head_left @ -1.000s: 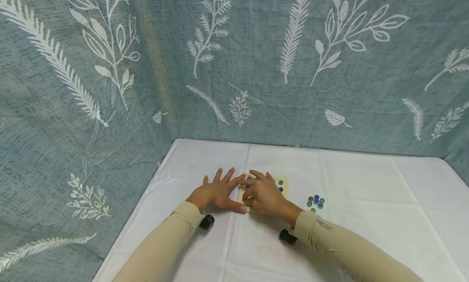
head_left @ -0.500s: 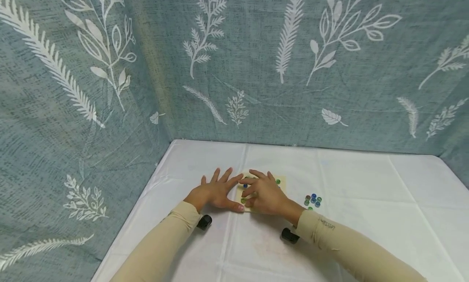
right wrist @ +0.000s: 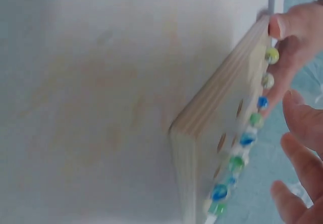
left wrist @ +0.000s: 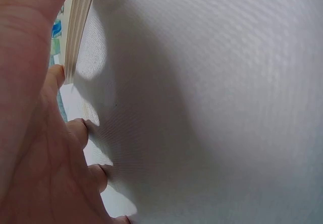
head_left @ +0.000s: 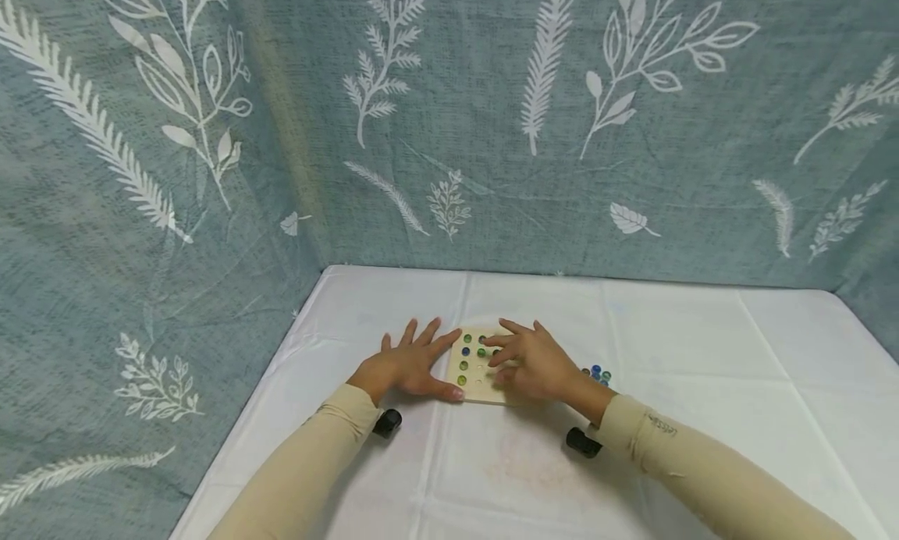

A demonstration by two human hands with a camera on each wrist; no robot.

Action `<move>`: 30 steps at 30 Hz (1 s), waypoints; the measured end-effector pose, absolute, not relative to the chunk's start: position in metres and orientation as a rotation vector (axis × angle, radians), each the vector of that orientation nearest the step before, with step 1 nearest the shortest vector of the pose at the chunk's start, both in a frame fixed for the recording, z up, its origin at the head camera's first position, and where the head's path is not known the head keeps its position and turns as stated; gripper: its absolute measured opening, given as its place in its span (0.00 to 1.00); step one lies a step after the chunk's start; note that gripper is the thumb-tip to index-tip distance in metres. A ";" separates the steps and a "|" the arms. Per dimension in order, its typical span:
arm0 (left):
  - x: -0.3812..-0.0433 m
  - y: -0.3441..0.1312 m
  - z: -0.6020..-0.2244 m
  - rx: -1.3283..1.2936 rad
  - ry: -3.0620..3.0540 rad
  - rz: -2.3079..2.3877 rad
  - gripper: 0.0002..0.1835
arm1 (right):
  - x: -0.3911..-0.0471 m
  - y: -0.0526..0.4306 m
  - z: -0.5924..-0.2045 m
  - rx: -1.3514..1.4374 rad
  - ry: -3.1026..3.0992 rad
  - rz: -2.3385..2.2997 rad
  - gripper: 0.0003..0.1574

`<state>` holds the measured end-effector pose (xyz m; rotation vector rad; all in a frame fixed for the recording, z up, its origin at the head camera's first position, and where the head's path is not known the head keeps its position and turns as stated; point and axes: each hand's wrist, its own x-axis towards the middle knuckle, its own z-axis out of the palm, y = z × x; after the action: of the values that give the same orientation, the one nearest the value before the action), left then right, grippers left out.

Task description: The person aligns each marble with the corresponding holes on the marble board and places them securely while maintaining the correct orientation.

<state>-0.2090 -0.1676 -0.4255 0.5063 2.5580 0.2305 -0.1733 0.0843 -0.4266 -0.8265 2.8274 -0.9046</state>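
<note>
White cloth [head_left: 485, 493] lies over the table, with a faint stain [head_left: 541, 462] close to the person; one tan sleeve [head_left: 302, 462] comes in from seven o'clock, and a second tan sleeve [head_left: 702, 466] comes in from about four o'clock; a small black thing [head_left: 387, 423] sits by the first cuff, and another black thing [head_left: 582, 442] by the second.

Between the two hands, a flat wooden board [head_left: 485, 393] lies on the cloth; the left hand [head_left: 407, 368] is at its nine o'clock side, fingers spread wide, thumb and pointing finger touching two corners; the right hand [head_left: 539, 364] is over its three o'clock side, fingers a bit bent and apart from the thumb.

Along the board's nine o'clock edge, near to far, sit two yellow-green marbles [head_left: 461, 380], a blue marble [head_left: 466, 351] and a green marble [head_left: 467, 338]; at three o'clock, past the right hand, a small bunch of marbles [head_left: 596, 370] lies partly hidden; farthest off, at twelve o'clock, hangs a blue-green curtain [head_left: 506, 236] with white leaves.
</note>
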 end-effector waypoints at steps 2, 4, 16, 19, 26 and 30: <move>-0.209 -0.168 -0.425 0.508 2.558 0.235 0.59 | -0.172 0.090 -0.426 -0.809 2.832 -0.912 0.11; -0.209 -0.168 -0.426 0.512 2.558 0.239 0.59 | -0.171 0.096 -0.426 -0.798 2.840 -0.908 0.11; -0.207 -0.168 -0.421 0.522 2.570 0.246 0.59 | -0.168 0.128 -0.421 -0.716 2.858 -0.938 0.11; -0.208 -0.167 -0.422 0.525 2.575 0.248 0.59 | -0.169 0.136 -0.420 -0.703 2.874 -0.925 0.10; -0.207 -0.167 -0.422 0.513 2.566 0.238 0.59 | -0.168 0.157 -0.421 -0.648 2.899 -0.893 0.09; -0.207 -0.167 -0.422 0.509 2.568 0.235 0.59 | -0.166 0.170 -0.424 -0.596 2.904 -0.888 0.09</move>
<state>-0.2067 -0.1670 -0.4223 0.5091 2.5681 0.2347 -0.1660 0.1696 -0.4236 -0.5962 2.9043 -0.8878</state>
